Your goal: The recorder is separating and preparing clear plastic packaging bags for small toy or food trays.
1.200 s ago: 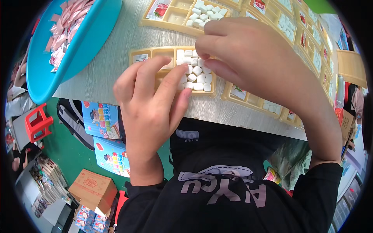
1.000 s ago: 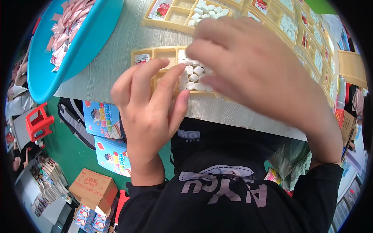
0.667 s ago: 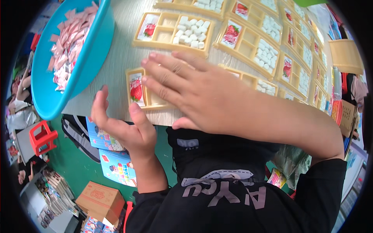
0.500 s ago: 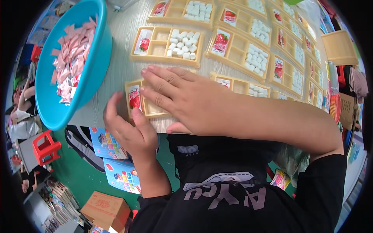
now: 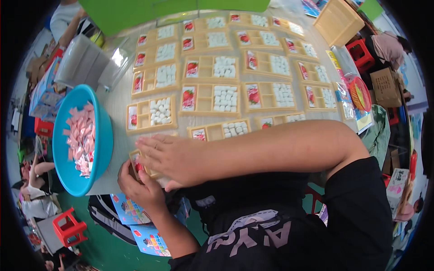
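- The right hand (image 5: 168,156) lies palm down over a cream tray (image 5: 132,159), its fingers straight and close together, covering most of it.
- The left hand (image 5: 141,187) is at the tray's left end, fingers bent and thumb apart from them; whether it grips cannot be told.
- That tray sits by the near edge of the table (image 5: 119,143), toward the left corner, with a strawberry packet (image 5: 138,165) showing in its left compartment.
- Just beyond is a second tray (image 5: 144,121), its white pieces (image 5: 160,111) at the right.
- More trays (image 5: 207,104) stand in rows toward the far edge.
- A blue basin (image 5: 105,135) of pink wrapped pieces (image 5: 81,131) stands along the left edge.
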